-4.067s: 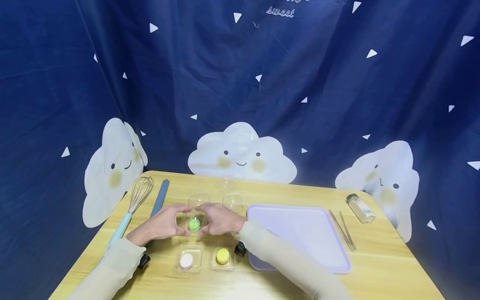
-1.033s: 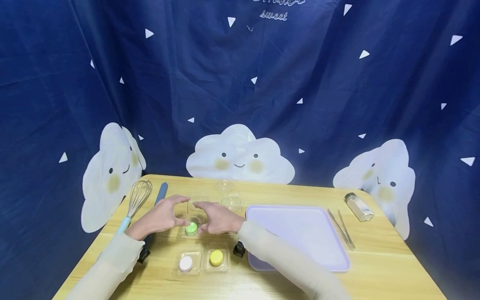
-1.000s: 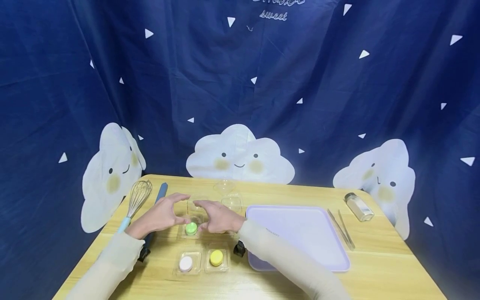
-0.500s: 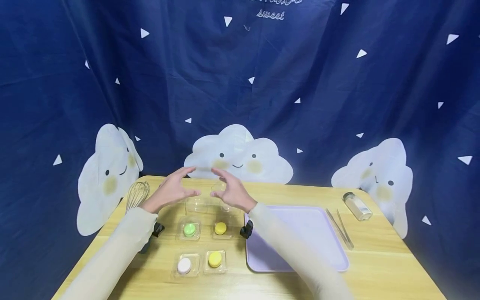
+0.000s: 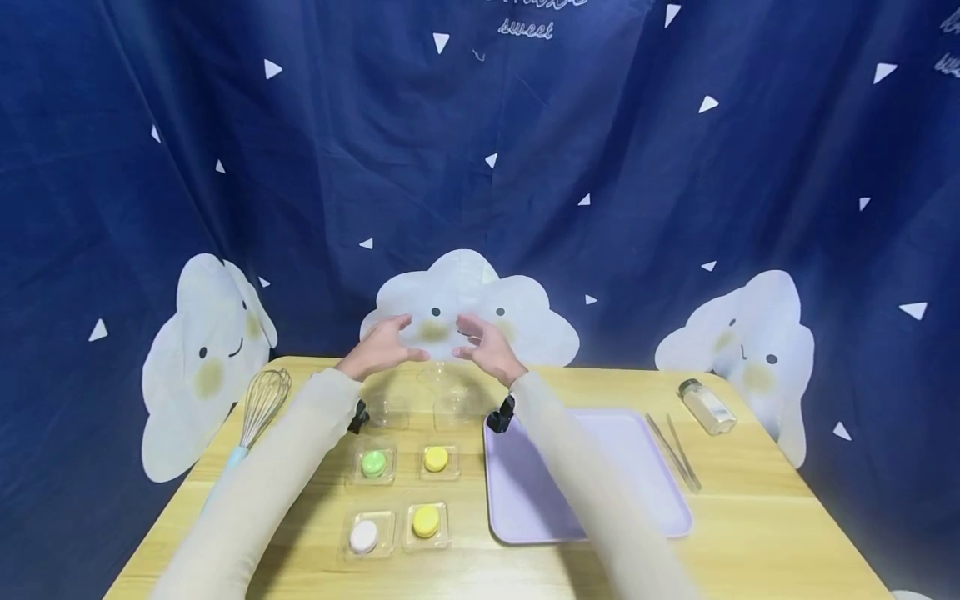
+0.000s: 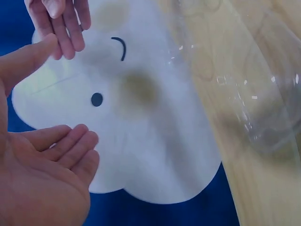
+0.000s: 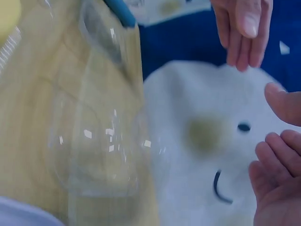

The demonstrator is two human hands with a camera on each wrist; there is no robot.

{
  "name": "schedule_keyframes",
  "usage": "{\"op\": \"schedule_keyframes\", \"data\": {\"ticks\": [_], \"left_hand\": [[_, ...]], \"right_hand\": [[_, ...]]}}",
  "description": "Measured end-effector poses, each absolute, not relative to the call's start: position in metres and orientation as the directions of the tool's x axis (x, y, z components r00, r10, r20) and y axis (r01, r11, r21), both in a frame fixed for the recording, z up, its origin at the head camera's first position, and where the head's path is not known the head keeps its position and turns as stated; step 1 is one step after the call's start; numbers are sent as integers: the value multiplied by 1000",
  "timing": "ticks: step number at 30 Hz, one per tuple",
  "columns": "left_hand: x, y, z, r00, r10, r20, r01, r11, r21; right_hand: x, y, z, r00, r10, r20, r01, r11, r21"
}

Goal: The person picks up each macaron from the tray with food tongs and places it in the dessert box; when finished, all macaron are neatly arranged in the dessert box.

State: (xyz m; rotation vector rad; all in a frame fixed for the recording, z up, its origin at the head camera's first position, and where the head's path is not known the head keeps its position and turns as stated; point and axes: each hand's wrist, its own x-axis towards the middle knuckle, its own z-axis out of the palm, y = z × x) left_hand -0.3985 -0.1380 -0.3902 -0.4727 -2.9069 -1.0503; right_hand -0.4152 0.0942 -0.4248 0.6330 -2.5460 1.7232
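Observation:
My left hand [image 5: 384, 344] and right hand [image 5: 489, 346] are raised past the back of the table, palms facing each other, fingers relaxed and apart. Both wrist views show nothing held. Beneath them, clear plastic lids [image 5: 388, 412] stand near the back edge; one see-through lid [image 6: 268, 94] fills the right of the left wrist view, and a lid [image 7: 94, 155] also shows in the right wrist view. Nearer me, a green macaron [image 5: 373, 463], a yellow macaron [image 5: 436, 458], a pale pink macaron [image 5: 363, 537] and another yellow macaron [image 5: 426, 521] sit in clear square trays, two by two.
A lilac tray [image 5: 525, 492] lies right of the macarons, partly under my right sleeve. Tweezers [image 5: 673, 452] and a dark-capped jar [image 5: 707, 406] lie farther right. A whisk [image 5: 264, 400] lies at the left. Behind the table hangs a dark blue curtain [image 5: 420, 142].
Both hands have left the green macaron, rising away from me and spreading apart. The rear yellow macaron has come into view. Since the oldest frame the front yellow macaron sits closer to the pink one.

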Motion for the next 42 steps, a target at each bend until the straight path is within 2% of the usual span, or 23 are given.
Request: {"op": "schedule_keyframes", "data": {"ticks": [7, 13, 21, 29, 42], "left_hand": [[-411, -119, -411, -965, 263, -8, 203, 765, 611], [-410, -112, -428, -956, 286, -67, 194, 785, 589], [-413, -108, -438, -949, 261, -176, 146, 860, 490], [-415, -109, -442, -948, 235, -215, 120, 889, 443], [-419, -101, -439, -944, 228, -239, 104, 892, 441]], "right_hand": [[-431, 103, -454, -942, -332, 46, -162, 330, -930], [-428, 104, -477, -934, -354, -39, -120, 415, -902], [-430, 103, -487, -931, -362, -40, -141, 460, -877], [-430, 93, -485, -934, -354, -48, -146, 499, -854], [-434, 83, -486, -914, -391, -111, -82, 446, -891]]}}
